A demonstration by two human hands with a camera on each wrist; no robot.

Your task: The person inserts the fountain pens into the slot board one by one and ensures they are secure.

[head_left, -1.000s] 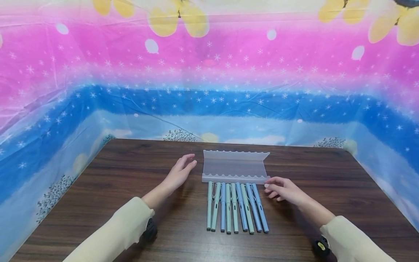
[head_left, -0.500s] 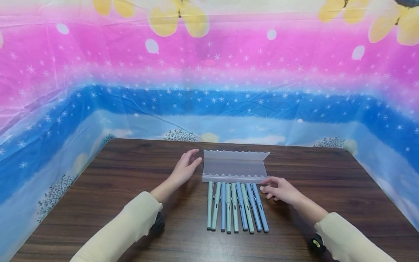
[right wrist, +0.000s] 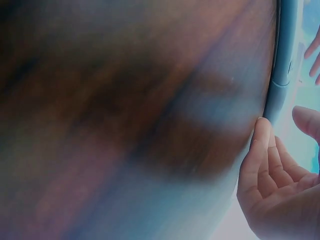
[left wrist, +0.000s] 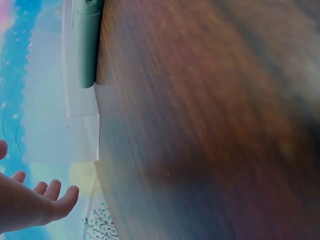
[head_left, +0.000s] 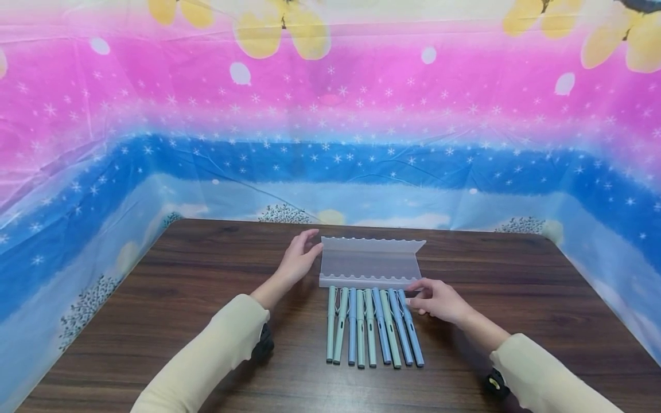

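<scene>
I steady the frosted pen rack (head_left: 369, 263) with my left hand's (head_left: 298, 261) relaxed fingers at its left edge while my right hand (head_left: 438, 300), loosely curled and holding nothing, nears the rightmost pen (head_left: 411, 330) just below the rack.

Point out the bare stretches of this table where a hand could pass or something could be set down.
Bare wood lies left of the left hand out to the table edge, and right of the right hand. A strip runs behind the frosted pen rack. The middle is crowded: eight pens lie close against the rack's front edge, between both hands.
</scene>
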